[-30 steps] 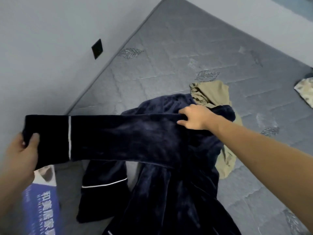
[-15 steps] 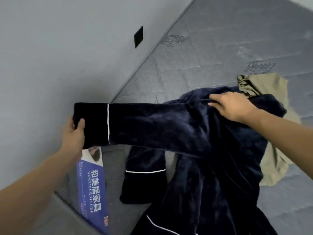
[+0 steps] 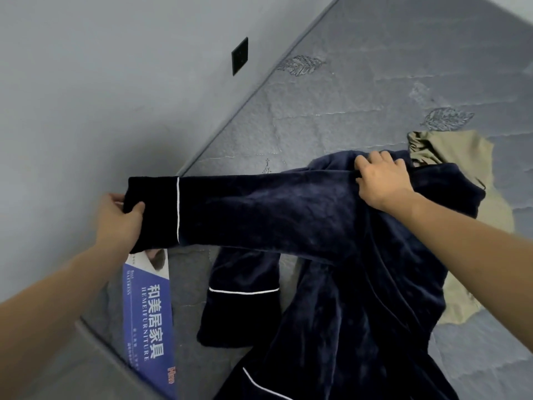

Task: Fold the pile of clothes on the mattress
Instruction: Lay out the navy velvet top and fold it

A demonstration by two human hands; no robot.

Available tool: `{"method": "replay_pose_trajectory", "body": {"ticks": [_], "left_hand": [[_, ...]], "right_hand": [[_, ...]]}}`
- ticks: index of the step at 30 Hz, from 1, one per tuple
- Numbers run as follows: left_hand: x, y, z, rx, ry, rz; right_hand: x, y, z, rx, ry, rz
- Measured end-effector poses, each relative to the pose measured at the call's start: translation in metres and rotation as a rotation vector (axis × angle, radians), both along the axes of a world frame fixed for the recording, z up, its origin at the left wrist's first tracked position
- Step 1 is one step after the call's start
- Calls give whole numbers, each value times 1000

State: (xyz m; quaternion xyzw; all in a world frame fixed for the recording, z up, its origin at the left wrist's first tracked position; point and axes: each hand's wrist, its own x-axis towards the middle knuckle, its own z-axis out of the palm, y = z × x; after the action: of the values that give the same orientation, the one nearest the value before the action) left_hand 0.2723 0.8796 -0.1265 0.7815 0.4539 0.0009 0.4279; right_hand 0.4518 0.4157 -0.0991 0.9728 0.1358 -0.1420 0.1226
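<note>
A dark navy velvet pyjama top with white piping lies partly raised over the grey mattress. One sleeve is stretched out level to the left. My left hand grips its cuff, thumb on top. My right hand grips the fabric at the shoulder end of that sleeve. The other sleeve hangs down onto the mattress. A khaki garment lies crumpled under the top's right side, partly hidden.
A grey wall with a black switch plate runs along the mattress's left edge. A blue label with white lettering is on the mattress near its front left corner.
The view has swung left and the sleeve sits more central. Both hands keep their grip, with the sleeve still stretched between them.
</note>
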Motion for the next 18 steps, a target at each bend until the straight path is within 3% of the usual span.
{"method": "replay_pose_trajectory", "body": {"ticks": [3, 5, 8, 11, 14, 18], "left_hand": [[8, 2, 5, 310, 73, -149], [16, -2, 7, 428, 17, -327], [39, -28, 9, 393, -118, -740], [73, -65, 6, 288, -125, -1044], [106, -99, 5, 188, -52, -1042], [134, -117, -3, 48, 37, -976]], "right_hand": [[-2, 26, 2, 147, 33, 97], [-1, 47, 2, 239, 91, 153], [4, 76, -4, 340, 225, 220], [15, 95, -9, 366, 291, 183], [30, 105, -10, 299, 319, 131], [46, 117, -9, 316, 495, 20]]}}
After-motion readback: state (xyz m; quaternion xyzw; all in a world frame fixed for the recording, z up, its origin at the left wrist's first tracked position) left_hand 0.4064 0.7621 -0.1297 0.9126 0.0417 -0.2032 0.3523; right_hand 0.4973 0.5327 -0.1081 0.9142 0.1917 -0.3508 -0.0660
